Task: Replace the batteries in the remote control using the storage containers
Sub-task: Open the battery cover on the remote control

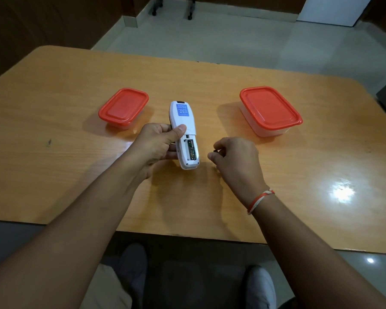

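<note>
Right now your left hand [158, 143] grips the white remote control [184, 134] from its left side, thumb laid across the back just above the battery bay and fingers curled round underneath, holding it back-up over the middle of the wooden table [65, 179]. Your right hand [234, 157] hovers just to the right of the remote, apart from it, with fingers curled in and the thumb and forefinger pinching a small dark object [216, 150]; it is too small and too hidden to say what it is. A red and white thread band [260, 200] circles that wrist. The remote points away from you, its blue label [182, 109] on the far half of the back. Its battery cover is off, and the bay near your end lies uncovered, with one battery [191, 150] with a green and dark wrapper sitting in the right slot; the left slot looks white and bare. Beyond the remote, a smaller storage container [124, 108] with an orange-red lid sits to the left, and a larger storage container [270, 110] with the same kind of lid stands to the right, well apart from each other. Both lids are on, and the clear bases show nothing you can make out inside.
</note>
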